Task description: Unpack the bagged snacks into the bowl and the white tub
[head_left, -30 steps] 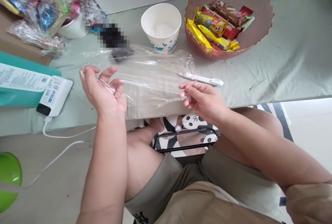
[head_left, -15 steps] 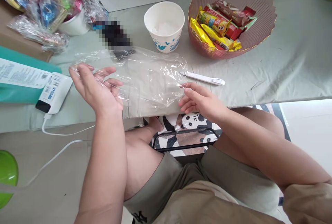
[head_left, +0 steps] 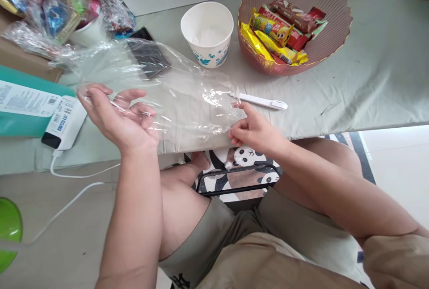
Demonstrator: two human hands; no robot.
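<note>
A clear plastic bag [head_left: 187, 101] spreads over the near edge of the table between my hands. My left hand [head_left: 119, 117] is palm up at its left part, fingers spread and thin film lying over them. At the bag's right end is my right hand [head_left: 253, 128], its index finger stretched along the film and the other fingers curled at the bag's edge. Just beyond that index finger lies a white utility knife [head_left: 263, 101]. A dark phone [head_left: 149, 52] rests partly under the film.
A white paper cup [head_left: 207, 34] with blue print stands behind the bag. Right of it is a pink ribbed bowl [head_left: 328, 25] of wrapped snacks. Filled clear packets [head_left: 56, 16] crowd the back left, near a green package [head_left: 27, 101] and a white corded device [head_left: 65, 121].
The left part of the bag has billowed up and outward, now covering part of the phone. My left hand moved slightly left. My right hand's lower fingers curled in while its index finger stretched out.
</note>
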